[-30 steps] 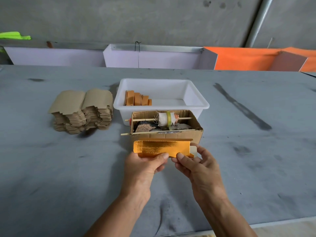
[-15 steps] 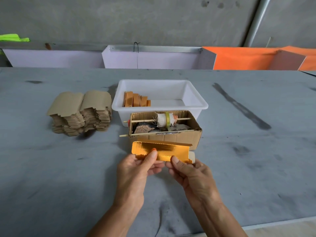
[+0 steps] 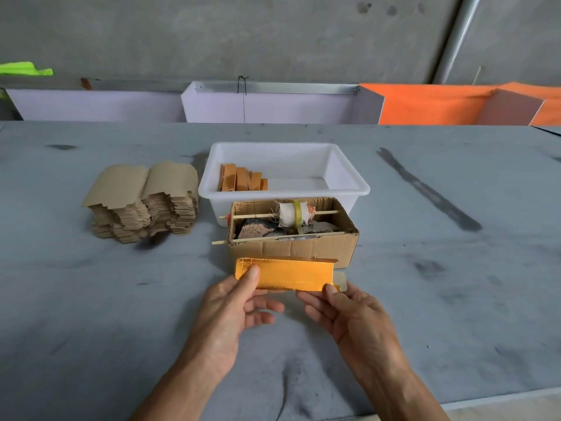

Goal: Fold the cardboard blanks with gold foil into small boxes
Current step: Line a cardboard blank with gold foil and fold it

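Observation:
A long gold-foil cardboard blank (image 3: 288, 274) is held flat just above the grey table, in front of the brown carton. My left hand (image 3: 235, 308) pinches its left end, thumb on the foil face. At the blank's right lower corner my right hand (image 3: 349, 314) pinches it, beside a small pale tab that sticks out. A tall stack of brown unfolded blanks (image 3: 142, 202) lies at the left. Several folded orange-gold pieces (image 3: 241, 181) stand in the white tub (image 3: 349, 177).
An open brown carton (image 3: 303, 247) with a wrapped spool on wooden skewers sits between the tub and my hands. White and orange panels (image 3: 273, 107) line the table's far edge. The table's near edge (image 3: 501, 399) runs close on the right.
The foil blank has been spread out flatter and wider, and my hands have moved apart to its two ends. My left thumb now lies near the left edge.

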Tool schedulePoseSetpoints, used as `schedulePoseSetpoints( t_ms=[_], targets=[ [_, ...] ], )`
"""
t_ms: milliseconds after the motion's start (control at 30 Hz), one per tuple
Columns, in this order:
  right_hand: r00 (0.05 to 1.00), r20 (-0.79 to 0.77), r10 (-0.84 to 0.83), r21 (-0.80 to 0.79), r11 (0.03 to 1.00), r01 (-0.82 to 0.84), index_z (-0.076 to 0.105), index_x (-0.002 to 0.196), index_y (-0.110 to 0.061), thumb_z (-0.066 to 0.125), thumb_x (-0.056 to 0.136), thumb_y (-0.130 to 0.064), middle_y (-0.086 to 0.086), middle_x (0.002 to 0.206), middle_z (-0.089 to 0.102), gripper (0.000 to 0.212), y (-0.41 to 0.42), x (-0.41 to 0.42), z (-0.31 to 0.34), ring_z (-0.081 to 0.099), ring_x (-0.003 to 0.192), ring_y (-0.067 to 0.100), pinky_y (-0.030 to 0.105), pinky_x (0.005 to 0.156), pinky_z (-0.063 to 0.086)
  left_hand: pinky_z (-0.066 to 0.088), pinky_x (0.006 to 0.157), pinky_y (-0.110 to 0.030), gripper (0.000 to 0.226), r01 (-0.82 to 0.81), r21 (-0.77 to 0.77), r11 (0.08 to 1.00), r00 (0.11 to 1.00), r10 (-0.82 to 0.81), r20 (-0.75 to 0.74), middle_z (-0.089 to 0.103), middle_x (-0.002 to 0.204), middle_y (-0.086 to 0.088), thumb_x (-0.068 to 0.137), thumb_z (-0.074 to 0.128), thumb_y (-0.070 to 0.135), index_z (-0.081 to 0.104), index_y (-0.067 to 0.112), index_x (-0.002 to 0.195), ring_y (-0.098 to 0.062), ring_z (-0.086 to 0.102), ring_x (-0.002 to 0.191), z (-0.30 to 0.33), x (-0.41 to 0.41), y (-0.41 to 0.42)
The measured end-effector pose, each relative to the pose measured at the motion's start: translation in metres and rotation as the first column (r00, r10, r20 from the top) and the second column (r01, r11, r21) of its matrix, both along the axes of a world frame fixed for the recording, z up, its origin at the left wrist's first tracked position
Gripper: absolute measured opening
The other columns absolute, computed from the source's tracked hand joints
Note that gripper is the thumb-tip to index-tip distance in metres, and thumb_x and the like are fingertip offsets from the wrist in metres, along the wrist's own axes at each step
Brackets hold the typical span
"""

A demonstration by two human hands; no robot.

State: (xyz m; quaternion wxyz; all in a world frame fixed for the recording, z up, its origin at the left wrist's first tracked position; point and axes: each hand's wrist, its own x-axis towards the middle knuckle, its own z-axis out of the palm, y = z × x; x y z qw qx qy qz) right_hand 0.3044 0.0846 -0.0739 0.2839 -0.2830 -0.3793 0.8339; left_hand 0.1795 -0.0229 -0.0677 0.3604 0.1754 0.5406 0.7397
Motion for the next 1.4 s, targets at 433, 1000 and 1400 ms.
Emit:
schedulePoseSetpoints(
  t_ms=[433,1000,1400],
  targets=[
    [0.980,0.083,-0.179,0.247,0.957,0.154,0.061,0.109,-0.018,0.074,0.061,-0.022,0.005,0.093,0.071,0.050,-0.003,0.011,0.009,0.072,0.080,0.026,0.026,0.062,0.051,0.056,0.074,-0.026,0.017,-0.016,0.203,0.979,0.990,0.044,-0.134,0.072,0.093,-0.018,0.068,0.063,0.002,0.075,0.010,0.077,-0.027,0.071,0.086,-0.008,-0.012,-0.002],
    [0.972,0.055,-0.230,0.232,0.949,0.212,0.064,0.081,-0.005,0.075,0.057,-0.013,0.009,0.068,0.068,0.028,0.002,0.010,-0.005,0.067,0.063,0.015,0.019,0.054,0.052,0.049,0.092,-0.024,0.050,0.426,-0.035,0.904,0.827,-0.405,-0.389,0.065,0.121,-0.008,0.059,0.053,-0.007,0.073,0.009,0.102,-0.019,0.058,0.117,0.002,-0.032,-0.027],
    [0.984,0.048,-0.171,0.339,0.930,0.145,0.067,0.079,-0.003,0.076,0.059,-0.011,0.006,0.068,0.067,0.024,-0.002,0.010,-0.011,0.059,0.059,0.010,0.016,0.058,0.050,0.045,0.054,-0.016,0.015,0.258,-0.338,0.905,0.889,-0.359,-0.284,0.064,0.064,-0.007,0.068,0.078,0.007,0.064,0.007,0.072,-0.010,0.056,0.057,0.011,-0.024,-0.005]
  ],
)
